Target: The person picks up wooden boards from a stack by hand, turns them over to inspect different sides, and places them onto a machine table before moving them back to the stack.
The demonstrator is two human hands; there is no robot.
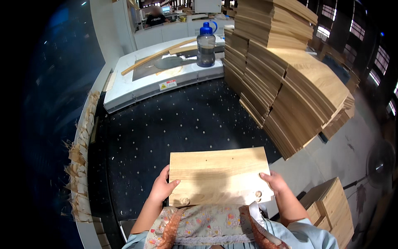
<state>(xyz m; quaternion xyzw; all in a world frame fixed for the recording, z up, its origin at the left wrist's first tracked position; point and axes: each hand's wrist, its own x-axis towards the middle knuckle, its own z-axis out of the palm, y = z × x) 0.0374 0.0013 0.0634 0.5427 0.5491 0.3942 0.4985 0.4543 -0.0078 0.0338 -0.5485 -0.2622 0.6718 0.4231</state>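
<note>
Held level in front of my body is a light wooden board with round recesses near its two lower corners and two small holes toward its far edge. My left hand grips its left edge, thumb on top. On the right edge my right hand does the same, thumb over the face and fingers hidden beneath. The board's near edge is close to my floral apron. Beneath and beyond it spreads a black table dotted with small pale studs.
Tall stacks of wooden boards stand on the table's right side. At the back, a blue-lidded water bottle sits on a white machine cover with wood strips. More boards are at lower right. A person is in the distance.
</note>
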